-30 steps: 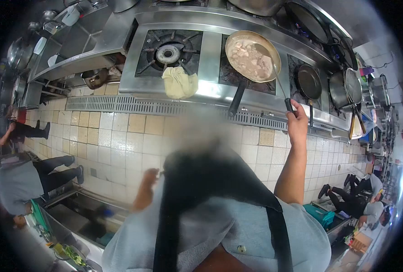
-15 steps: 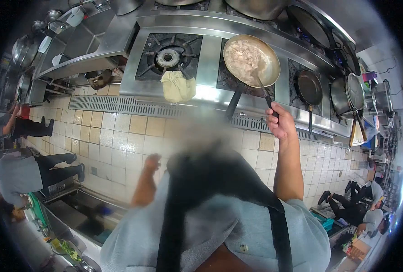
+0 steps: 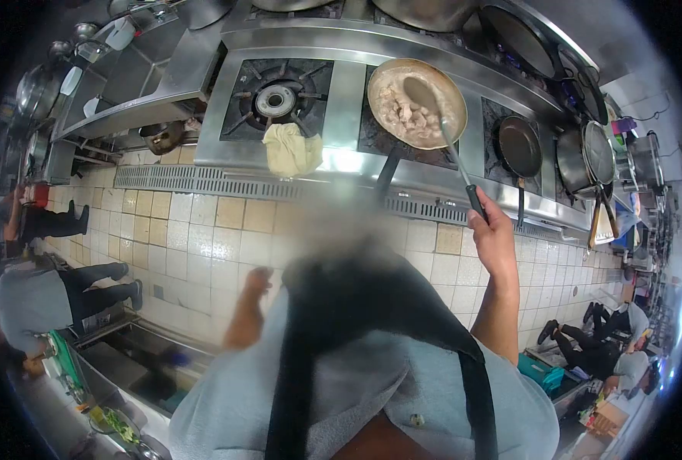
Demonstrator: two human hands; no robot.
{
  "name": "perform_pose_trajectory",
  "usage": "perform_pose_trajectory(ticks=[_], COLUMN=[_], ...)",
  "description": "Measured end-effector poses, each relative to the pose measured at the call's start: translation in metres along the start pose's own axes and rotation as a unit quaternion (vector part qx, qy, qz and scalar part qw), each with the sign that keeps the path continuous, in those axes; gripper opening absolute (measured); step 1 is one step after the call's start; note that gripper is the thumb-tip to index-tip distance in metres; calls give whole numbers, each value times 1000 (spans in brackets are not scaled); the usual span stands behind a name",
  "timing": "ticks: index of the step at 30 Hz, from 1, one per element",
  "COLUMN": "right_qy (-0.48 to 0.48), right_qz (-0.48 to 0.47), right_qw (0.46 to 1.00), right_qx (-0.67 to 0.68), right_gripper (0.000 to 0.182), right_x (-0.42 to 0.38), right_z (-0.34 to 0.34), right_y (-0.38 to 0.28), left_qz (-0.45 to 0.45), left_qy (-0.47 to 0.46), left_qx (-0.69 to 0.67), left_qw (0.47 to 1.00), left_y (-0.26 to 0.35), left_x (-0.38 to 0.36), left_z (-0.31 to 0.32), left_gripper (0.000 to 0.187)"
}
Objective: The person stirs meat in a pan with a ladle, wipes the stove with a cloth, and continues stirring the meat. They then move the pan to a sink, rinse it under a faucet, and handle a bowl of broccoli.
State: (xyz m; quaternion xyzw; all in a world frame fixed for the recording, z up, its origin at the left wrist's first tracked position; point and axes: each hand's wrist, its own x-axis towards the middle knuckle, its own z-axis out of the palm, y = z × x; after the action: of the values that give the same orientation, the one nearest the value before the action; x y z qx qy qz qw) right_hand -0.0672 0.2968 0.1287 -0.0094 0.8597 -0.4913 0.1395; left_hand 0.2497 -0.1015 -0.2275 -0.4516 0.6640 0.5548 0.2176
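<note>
1. The steel stove [image 3: 341, 100] carries the work: judging by the pale, wet look of the pieces, the cooking seems partway along, with stirring in hand and nothing plated.
2. The large pan [image 3: 416, 92] sits on the burner right of the bare burner [image 3: 276, 98], handle toward the person. It holds pale chunks in a light sauce.
3. A smaller dark pan [image 3: 519, 146] to the right looks empty; covered pots [image 3: 586, 157] stand beyond, contents hidden.
4. The ladle [image 3: 425, 96] has its bowl over the food in the large pan.
5. The right hand [image 3: 494, 234] has its grip closed around the ladle's black handle.
6. The left hand [image 3: 255, 282] hangs low over the tiled floor, fingers loosely spread, holding nothing.
7. A yellowish cloth [image 3: 291, 149] lies on the stove's front edge.
</note>
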Motion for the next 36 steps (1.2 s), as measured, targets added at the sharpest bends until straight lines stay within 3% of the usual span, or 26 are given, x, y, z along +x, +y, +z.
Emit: perform_pose_trajectory(ticks=[1, 2, 6, 8, 10, 12, 17, 19, 20, 21, 23, 27, 29, 33, 34, 35, 36], right_qy=[8, 15, 48, 63, 74, 125, 107, 91, 79, 66, 64, 34, 33, 52, 45, 46, 31], right_qz=[-71, -142, -41, -43, -46, -158, -105, -105, -106, -106, -108, -104, -108, -143, -137, -135, -129], right_qw=[996, 984, 980, 981, 982, 971, 973, 966, 958, 949, 941, 929, 926, 948, 961, 961, 965], right_qx=[-54, -108, -190, -180, -169, -132, -173, -218, -254, -290, -316, -353, -360, -281, -237, -237, -225], right_gripper=[38, 39, 40, 40, 40, 41, 42, 43, 43, 43, 43, 41, 41, 40, 39, 39, 39], right_x=[6, 12, 35, 39, 47, 58, 82, 83, 79, 74, 61, 40, 29, -1, -8, -14, -20], right_z=[2, 5, 24, 25, 27, 24, 29, 34, 40, 45, 45, 22, 3, -32, -39, -46, -53], right_y=[14, 25, 37, 32, 34, 43, 36, 35, 32, 30, 26, 12, 0, -36, -43, -46, -48], left_qz=[-84, -83, -54, -24, -65, -67, -101, -93, 79, 78, 21, 23, -129, -124, -24, 77, 78], left_qy=[0, -2, 0, -15, 2, 16, 35, -26, -31, -31, -61, -35, -31, -26, -17, -8, -10], left_qx=[-81, -81, -63, -58, -153, -136, -40, 1, 84, 83, 68, 66, -41, -59, -5, 49, 50], left_qw=[993, 993, 997, 998, 986, 988, 993, 995, 993, 993, 996, 997, 990, 990, 1000, 996, 996], left_y=[25, 29, 17, 11, 21, 18, 14, 9, -80, -81, -69, -29, 5, -10, -52, -54, -56], left_x=[-14, -11, 8, 14, 4, -1, -12, -14, 46, 47, 38, 11, -6, 14, 45, 49, 54], left_z=[2, 3, 6, 6, 7, 8, 9, 5, 4, 3, 0, 1, 0, -1, 0, -1, -2], left_gripper=[38, 38, 41, 47, 46, 40, 33, 34, 42, 42, 50, 50, 51, 49, 47, 45, 45])
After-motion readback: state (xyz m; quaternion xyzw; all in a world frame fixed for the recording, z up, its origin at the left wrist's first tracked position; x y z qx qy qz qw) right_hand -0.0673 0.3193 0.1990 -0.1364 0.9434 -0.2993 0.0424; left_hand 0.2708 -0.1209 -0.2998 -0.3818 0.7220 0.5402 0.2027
